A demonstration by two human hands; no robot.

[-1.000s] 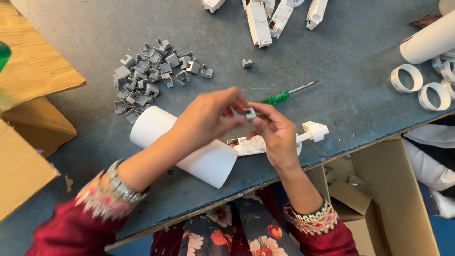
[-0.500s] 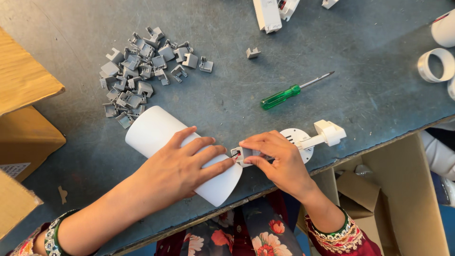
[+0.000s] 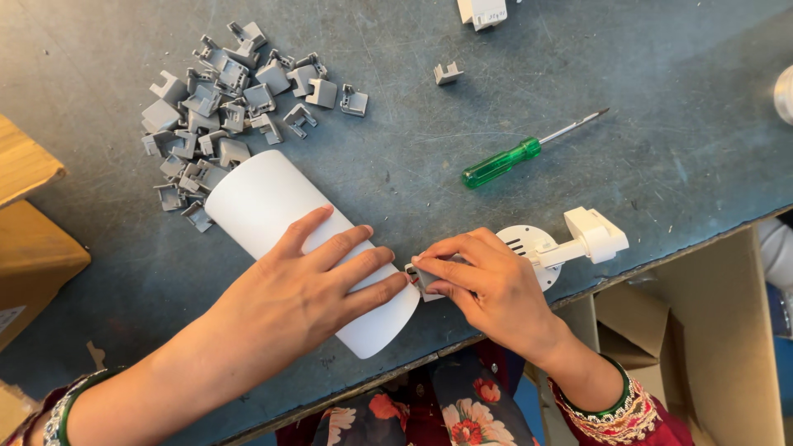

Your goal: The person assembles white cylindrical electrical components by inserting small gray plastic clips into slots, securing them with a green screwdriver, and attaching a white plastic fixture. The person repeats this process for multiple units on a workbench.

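Note:
A white cylinder housing [image 3: 273,206] lies on its side on the grey table. My left hand [image 3: 310,293] rests flat on top of it, fingers spread and pressing it down. At the cylinder's near end my right hand [image 3: 487,285] pinches a small grey clip [image 3: 421,277] between thumb and fingers. Just right of that hand sits a white round bracket with an arm [image 3: 570,239], partly hidden by my fingers.
A pile of several grey clips [image 3: 223,107] lies at the upper left, with one stray clip [image 3: 447,73] apart. A green-handled screwdriver [image 3: 512,157] lies in the middle. Brown cardboard boxes [image 3: 33,248] stand at the left and an open box [image 3: 710,347] below the table edge.
My hands came down from mid-air to the table. The left hand settled flat on the cylinder, and the right hand brought the grey clip to the cylinder's end.

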